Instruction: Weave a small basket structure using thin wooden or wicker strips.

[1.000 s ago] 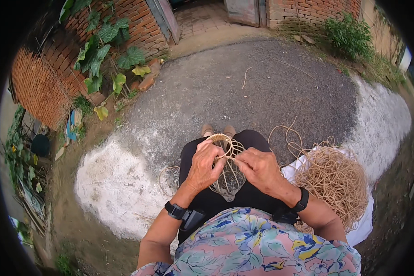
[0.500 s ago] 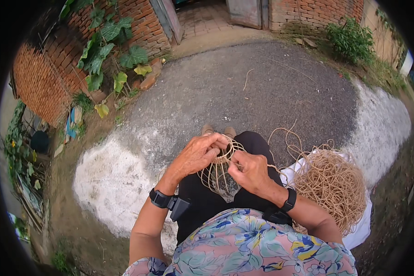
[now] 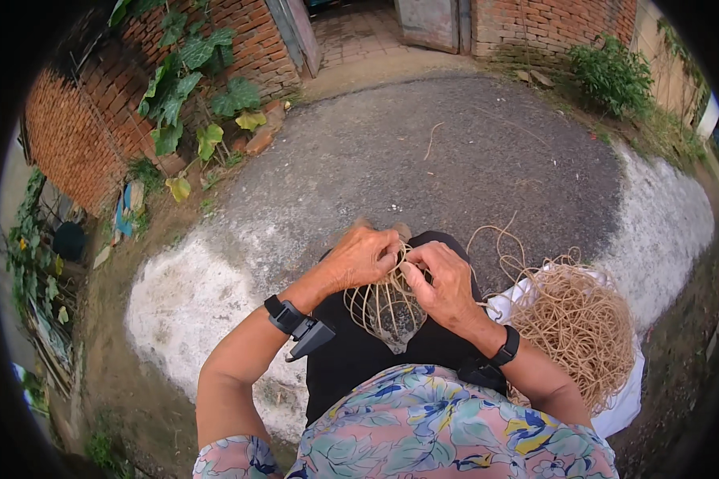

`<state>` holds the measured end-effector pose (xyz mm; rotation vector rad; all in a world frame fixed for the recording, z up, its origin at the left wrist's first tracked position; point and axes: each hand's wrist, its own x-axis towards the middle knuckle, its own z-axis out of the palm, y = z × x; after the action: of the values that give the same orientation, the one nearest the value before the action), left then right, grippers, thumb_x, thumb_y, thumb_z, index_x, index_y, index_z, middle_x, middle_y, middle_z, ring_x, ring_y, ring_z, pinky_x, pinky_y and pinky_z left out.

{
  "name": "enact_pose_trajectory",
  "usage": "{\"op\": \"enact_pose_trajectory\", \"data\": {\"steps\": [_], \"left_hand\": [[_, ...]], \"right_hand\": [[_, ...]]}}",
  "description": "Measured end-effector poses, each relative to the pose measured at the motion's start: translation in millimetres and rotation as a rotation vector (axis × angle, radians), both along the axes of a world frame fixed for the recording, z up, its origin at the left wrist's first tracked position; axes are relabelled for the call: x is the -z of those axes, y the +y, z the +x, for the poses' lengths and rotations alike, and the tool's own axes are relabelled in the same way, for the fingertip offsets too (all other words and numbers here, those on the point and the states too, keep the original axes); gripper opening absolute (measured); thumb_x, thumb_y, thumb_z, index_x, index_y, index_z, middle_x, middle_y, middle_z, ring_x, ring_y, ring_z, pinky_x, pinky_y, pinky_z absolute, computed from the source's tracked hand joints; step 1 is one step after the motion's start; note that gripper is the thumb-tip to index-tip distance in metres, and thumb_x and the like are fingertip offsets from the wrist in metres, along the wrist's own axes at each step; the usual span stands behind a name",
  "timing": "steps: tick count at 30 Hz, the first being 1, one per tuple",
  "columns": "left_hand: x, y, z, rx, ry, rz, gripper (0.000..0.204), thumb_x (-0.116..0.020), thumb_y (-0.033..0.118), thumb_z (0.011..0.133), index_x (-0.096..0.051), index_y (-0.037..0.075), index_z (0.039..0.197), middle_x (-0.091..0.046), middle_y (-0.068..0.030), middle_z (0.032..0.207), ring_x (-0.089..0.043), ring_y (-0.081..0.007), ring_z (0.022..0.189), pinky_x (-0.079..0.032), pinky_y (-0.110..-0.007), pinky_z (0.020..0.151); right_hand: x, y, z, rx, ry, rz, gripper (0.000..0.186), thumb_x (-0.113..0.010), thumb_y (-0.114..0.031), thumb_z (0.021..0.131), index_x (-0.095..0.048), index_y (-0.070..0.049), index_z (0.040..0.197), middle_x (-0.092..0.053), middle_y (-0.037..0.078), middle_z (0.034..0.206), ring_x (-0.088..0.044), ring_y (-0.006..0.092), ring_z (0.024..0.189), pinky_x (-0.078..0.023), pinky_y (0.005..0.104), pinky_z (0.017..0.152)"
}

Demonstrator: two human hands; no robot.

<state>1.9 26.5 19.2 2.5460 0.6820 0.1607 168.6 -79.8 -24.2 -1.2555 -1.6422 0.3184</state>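
Right, here over my lap sits the openwork cane frame (image 3: 378, 307), a basket-like cage of thin tan strands, between the knees of my black trousers (image 3: 339, 375). And what's in it? Through the gaps in its ribs I see dark cloth and a patch of pale ground, framed like a window! My left hand (image 3: 366, 255) is on the upper rim, fingers curled, thumb and fingertips pinching the cane there. Close beside it comes my right hand (image 3: 439, 279), thumb and forefinger drawn together at the same rim; exactly which strand they grip I cannot tell, the fingers cover it. A length of cane shows past the outer side of that hand, over toward the heap.

And what a heap! To my right, the white sheet (image 3: 629, 409) carries a great tangle of tan cane (image 3: 575, 327), coil over coil, with loose loops (image 3: 499, 231) spilling onto the dark ground (image 3: 455, 168) beyond. Off to the far left, by the leaves, stands a dark round tub-like thing (image 3: 69, 241), its contents too small to make out.
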Motion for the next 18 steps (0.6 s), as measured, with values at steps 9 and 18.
{"op": "enact_pose_trajectory", "data": {"steps": [9, 18], "left_hand": [[2, 109, -248, -1.152, -0.876, 0.085, 0.009, -0.055, 0.013, 0.092, -0.059, 0.009, 0.099, -0.070, -0.0073, 0.079, -0.048, -0.0081, 0.049, -0.035, -0.025, 0.042], [-7, -83, -636, -2.019, -0.284, 0.132, 0.056, -0.082, 0.025, 0.070, -0.063, 0.005, 0.119, -0.067, -0.0102, 0.078, -0.064, -0.0231, 0.067, -0.051, -0.040, 0.058]], "right_hand": [[-4, 34, 24, -0.176, -0.181, 0.079, 0.014, -0.059, -0.003, 0.085, -0.064, -0.004, 0.099, -0.064, 0.010, 0.093, -0.058, 0.0274, 0.089, -0.043, 0.0401, 0.081], [-11, 37, 20, -0.326, -0.204, 0.135, 0.011, -0.063, -0.017, 0.089, -0.068, -0.008, 0.092, -0.066, 0.008, 0.081, -0.059, 0.0238, 0.077, -0.037, 0.0424, 0.088]]}}
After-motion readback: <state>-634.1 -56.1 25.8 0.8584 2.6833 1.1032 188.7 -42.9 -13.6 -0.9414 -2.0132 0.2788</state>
